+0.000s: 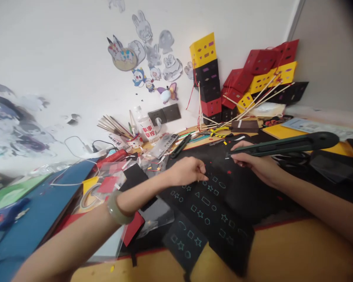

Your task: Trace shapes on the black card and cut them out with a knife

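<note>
In the head view, the black card [216, 231] with outlined shapes lies across the worktop [285, 254]. Above its right side, the right hand [254, 164] is closed around the cutter knife [300, 144]; a slip could nick the left hand [190, 172], curled at the card's upper end, its hold unclear. Loosely pinned, the card might skid.

Your left hand [191, 171] curls at the far end of the black sheet [219, 224]. Your right hand [253, 164], fingers gripping, is to its right.
</note>
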Demonstrator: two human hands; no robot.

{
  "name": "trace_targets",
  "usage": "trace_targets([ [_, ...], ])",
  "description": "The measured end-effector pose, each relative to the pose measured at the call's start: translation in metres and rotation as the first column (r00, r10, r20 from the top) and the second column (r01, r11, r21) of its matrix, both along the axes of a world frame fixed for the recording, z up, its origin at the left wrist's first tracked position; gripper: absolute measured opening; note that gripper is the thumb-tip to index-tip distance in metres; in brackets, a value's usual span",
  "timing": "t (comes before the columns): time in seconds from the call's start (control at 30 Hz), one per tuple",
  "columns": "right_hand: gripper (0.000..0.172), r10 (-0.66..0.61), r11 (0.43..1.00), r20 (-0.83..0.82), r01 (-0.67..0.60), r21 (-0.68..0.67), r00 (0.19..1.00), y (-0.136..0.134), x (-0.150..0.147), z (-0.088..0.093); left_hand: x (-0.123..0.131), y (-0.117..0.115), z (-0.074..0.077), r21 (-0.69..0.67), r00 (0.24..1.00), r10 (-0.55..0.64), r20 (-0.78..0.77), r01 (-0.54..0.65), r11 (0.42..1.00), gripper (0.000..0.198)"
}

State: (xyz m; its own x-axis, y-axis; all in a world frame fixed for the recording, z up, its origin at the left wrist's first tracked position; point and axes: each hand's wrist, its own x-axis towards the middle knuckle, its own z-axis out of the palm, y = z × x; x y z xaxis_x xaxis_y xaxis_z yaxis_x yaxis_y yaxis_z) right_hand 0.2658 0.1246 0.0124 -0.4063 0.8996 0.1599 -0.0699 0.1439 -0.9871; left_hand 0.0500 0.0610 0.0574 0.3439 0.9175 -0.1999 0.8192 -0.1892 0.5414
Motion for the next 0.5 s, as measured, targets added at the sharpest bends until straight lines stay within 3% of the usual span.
trace_targets([
  [0.07, 0.014, -0.008, 0.998, 0.053, 0.005, 0.057, 0.999, -0.001, 0.0, 0.0, 0.005, -0.004, -0.024, 0.025, 0.999, 0.031, -0.027, -0.03, 0.999, 0.014],
  [0.13, 0.014, -0.002, 0.992, 0.121, -0.014, 0.124, 0.993, -0.002, -0.001, 0.002, 0.009, -0.004, -0.037, 0.054, 0.998, 0.049, -0.036, -0.047, 0.997, 0.014],
  [0.3, 0.011, 0.063, 0.963, 0.322, -0.142, 0.227, 0.945, -0.008, -0.005, 0.003, 0.012, 0.009, -0.042, 0.129, 0.998, 0.059, -0.027, -0.055, 0.99, 0.012],
  [0.5, 0.01, 0.183, 0.964, 0.388, -0.242, 0.11, 0.903, -0.015, -0.01, -0.006, 0.011, 0.012, -0.052, 0.187, 0.992, 0.125, 0.007, -0.124, 0.974, 0.025],
])
